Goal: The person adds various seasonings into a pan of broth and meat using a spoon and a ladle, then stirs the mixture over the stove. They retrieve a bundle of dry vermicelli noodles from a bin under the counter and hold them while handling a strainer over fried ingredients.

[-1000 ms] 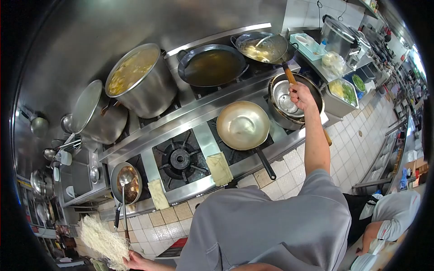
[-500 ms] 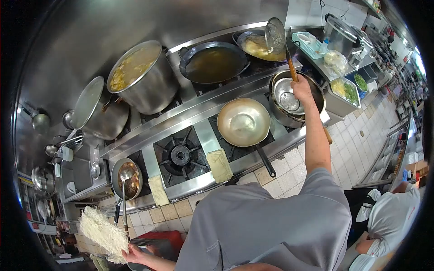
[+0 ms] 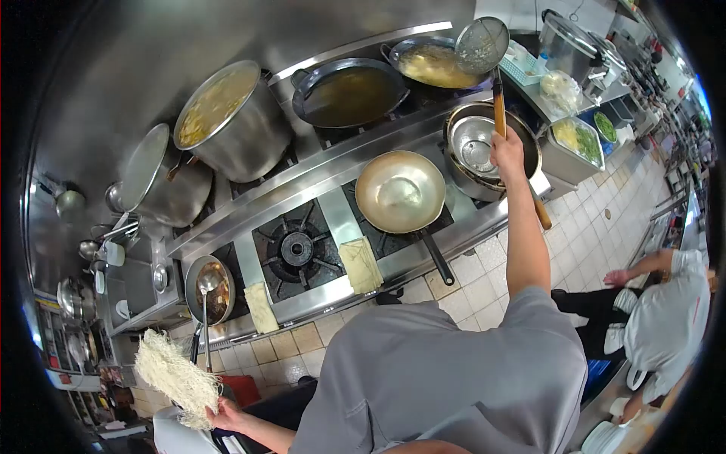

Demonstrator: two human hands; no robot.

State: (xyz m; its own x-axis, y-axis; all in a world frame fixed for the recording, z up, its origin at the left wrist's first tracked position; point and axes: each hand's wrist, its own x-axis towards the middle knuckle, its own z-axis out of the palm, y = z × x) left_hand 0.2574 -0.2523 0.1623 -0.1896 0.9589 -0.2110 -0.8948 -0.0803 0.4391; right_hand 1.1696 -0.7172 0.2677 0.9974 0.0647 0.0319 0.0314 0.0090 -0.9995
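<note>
My left hand [image 3: 225,416], at the lower left, is closed on the end of a slab of pale dried thin noodles [image 3: 178,378]. To the right, my right hand [image 3: 508,153] grips the wooden handle of a mesh skimmer [image 3: 482,45]. The skimmer's round head is up over the right edge of the back wok [image 3: 435,62], which holds yellowish liquid and pale food. Below my right hand's wrist stands a large pot [image 3: 527,132] with a perforated metal strainer [image 3: 475,145] in it. A light-coloured wok [image 3: 401,193] with a black handle sits on the front burner, left of that pot.
Two tall stockpots [image 3: 234,129] stand at the back left, beside a dark wok [image 3: 348,94] of liquid. A small pan [image 3: 210,295] with a ladle and brown food is front left. Folded cloths [image 3: 360,265] lie on the stove edge. A co-worker [image 3: 669,318] is at right.
My right hand has drawn the skimmer up and to the right, away from the back wok's middle. The noodles shifted slightly. The co-worker at right now has an arm stretched out.
</note>
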